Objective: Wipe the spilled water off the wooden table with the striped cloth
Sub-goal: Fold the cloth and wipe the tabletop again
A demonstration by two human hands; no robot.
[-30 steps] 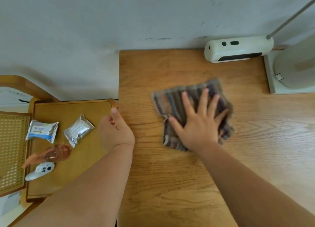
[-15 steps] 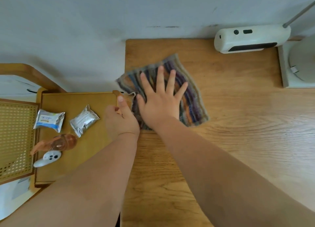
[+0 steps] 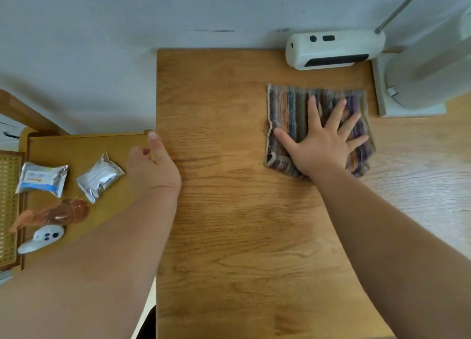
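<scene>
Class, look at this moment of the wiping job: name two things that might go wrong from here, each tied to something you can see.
1. The striped cloth, pressed flat under the right hand, lies close to the white device at the back of the wooden table; a wide stroke might knock it.
2. The left hand braces at the table's edge; a slip might disturb the silver packet.

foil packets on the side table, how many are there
2. One foil packet with blue print lies near the side table's left edge; the plain silver packet lies just right of it, near the left hand. None appears hidden.
</scene>
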